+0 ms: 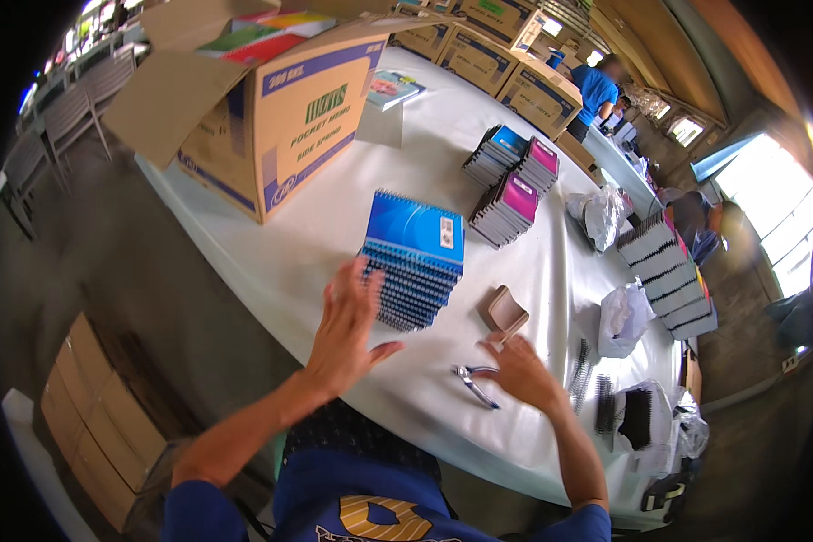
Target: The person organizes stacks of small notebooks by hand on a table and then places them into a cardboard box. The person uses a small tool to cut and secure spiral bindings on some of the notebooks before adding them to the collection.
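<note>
A tall stack of blue spiral notebooks [414, 237] stands on the white-covered table in front of me. Beside its near left side is my left hand [345, 318], fingers spread and nothing held; whether the fingertips touch the covers I cannot tell. My right hand [522, 369] is low over the table to the right, its fingers apart and no object in it. Close to that hand lies a pair of pliers [477, 387] with dark handle ends. Just beyond its fingertips sits a curved brown piece [506, 312], perhaps cardboard.
An open carton [312, 117] with colourful notebooks stands at the far left. Blue and magenta notebook stacks [518, 194] sit further back. Loose wire spirals [580, 370], plastic bags [625, 318] and a tall notebook pile [659, 275] occupy the right. Another person [596, 90] is beyond.
</note>
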`<control>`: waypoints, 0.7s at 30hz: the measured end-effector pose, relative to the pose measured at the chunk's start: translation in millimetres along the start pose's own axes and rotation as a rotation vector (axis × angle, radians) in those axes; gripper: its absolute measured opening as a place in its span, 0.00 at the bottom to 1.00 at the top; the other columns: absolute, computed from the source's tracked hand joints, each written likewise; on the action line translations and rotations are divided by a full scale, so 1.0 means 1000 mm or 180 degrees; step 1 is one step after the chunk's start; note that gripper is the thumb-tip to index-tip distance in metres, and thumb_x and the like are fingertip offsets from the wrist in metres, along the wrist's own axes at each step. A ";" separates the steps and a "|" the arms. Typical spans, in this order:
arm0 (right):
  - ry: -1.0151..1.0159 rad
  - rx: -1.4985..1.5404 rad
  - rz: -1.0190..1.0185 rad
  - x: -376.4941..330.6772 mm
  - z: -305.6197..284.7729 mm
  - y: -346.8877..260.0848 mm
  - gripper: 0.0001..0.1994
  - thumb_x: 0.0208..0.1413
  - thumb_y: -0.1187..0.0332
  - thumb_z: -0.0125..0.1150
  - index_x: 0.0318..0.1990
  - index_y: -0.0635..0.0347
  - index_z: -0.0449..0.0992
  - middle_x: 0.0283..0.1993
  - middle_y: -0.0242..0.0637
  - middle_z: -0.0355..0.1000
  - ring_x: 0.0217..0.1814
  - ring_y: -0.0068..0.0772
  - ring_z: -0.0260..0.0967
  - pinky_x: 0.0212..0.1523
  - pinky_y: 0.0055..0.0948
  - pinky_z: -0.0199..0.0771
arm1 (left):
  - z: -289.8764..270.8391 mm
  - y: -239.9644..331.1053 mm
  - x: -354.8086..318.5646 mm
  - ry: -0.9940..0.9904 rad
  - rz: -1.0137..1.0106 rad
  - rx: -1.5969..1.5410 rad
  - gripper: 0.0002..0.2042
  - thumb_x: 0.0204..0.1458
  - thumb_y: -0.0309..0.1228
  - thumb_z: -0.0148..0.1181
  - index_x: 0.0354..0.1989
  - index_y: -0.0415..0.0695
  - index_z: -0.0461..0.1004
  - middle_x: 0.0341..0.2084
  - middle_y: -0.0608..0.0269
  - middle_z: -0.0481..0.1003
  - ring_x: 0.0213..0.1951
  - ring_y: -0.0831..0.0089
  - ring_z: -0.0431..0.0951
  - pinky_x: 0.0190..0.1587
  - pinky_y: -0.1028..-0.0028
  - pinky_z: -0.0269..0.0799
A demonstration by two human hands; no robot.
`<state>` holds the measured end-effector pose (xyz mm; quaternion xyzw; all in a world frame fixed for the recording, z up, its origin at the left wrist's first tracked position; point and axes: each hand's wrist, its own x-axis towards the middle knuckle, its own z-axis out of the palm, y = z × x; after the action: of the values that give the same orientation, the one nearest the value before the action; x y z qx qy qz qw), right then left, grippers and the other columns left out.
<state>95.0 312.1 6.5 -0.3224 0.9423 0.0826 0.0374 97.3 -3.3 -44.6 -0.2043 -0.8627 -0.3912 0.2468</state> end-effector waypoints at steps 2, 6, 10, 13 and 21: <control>0.0930 0.0063 0.0241 0.030 -0.023 0.032 0.22 0.60 0.51 0.55 0.51 0.60 0.72 0.53 0.45 0.70 0.52 0.46 0.71 0.53 0.41 0.69 | -0.004 0.008 -0.019 0.0178 -0.1176 -0.1641 0.48 0.53 0.43 0.65 0.72 0.38 0.38 0.71 0.41 0.40 0.73 0.51 0.38 0.71 0.55 0.41; 0.1192 0.2144 0.0521 0.151 -0.094 0.053 0.19 0.65 0.58 0.49 0.53 0.64 0.73 0.52 0.49 0.73 0.54 0.48 0.70 0.56 0.37 0.68 | -0.012 0.030 -0.012 0.0023 -0.3256 -0.3560 0.44 0.60 0.55 0.51 0.71 0.36 0.38 0.72 0.46 0.41 0.73 0.56 0.40 0.70 0.57 0.42; -0.0884 0.2989 0.0310 0.252 -0.090 0.061 0.38 0.62 0.34 0.39 0.62 0.60 0.68 0.62 0.44 0.68 0.63 0.42 0.66 0.63 0.34 0.65 | 0.008 0.012 0.008 -0.0086 -0.3399 -0.3547 0.45 0.59 0.63 0.43 0.72 0.40 0.40 0.71 0.49 0.45 0.71 0.59 0.46 0.68 0.54 0.45; -0.1765 0.3883 0.0191 0.249 -0.083 0.049 0.43 0.56 0.29 0.42 0.65 0.58 0.64 0.63 0.45 0.67 0.65 0.40 0.65 0.62 0.36 0.68 | 0.010 0.005 0.026 -0.0049 -0.3087 -0.3426 0.45 0.56 0.68 0.40 0.72 0.45 0.44 0.70 0.53 0.50 0.69 0.59 0.52 0.65 0.50 0.48; -0.0596 0.5505 0.1502 0.168 -0.031 0.008 0.48 0.52 0.26 0.41 0.64 0.65 0.62 0.66 0.49 0.61 0.68 0.43 0.59 0.61 0.43 0.68 | 0.026 -0.030 0.125 -0.1258 -0.3237 -0.3248 0.41 0.56 0.66 0.42 0.68 0.45 0.54 0.63 0.54 0.63 0.64 0.60 0.61 0.63 0.53 0.56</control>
<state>-43.1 212.2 17.8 0.0282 0.7101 -0.6237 0.3255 -25.2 18.3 -3.4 0.0643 -0.5904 -0.7649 -0.2496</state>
